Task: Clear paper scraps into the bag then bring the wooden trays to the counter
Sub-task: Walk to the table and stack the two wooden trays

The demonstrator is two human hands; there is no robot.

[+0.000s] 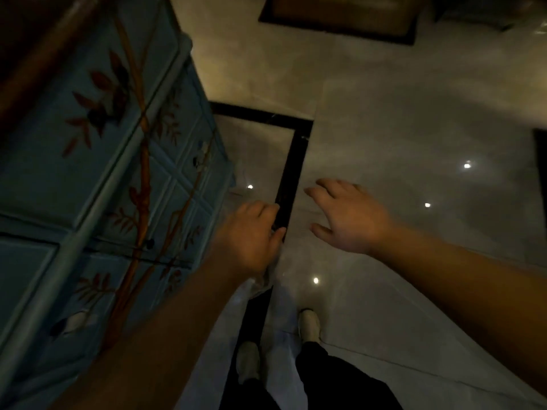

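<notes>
My left hand (254, 232) is curled shut around the top of a clear plastic bag (266, 294), which hangs below the fist down toward my feet. My right hand (346, 217) floats beside it, empty, palm down with fingers spread. Both hands are held out above the polished floor. No paper scraps or wooden trays show in this dim, blurred view.
A blue painted cabinet (103, 187) with bamboo and bird designs stands close on my left. The glossy grey tile floor (414, 128) has a black inlay strip (291, 164). A brown mat (340, 16) lies far ahead. My feet in white shoes (309, 324) are below.
</notes>
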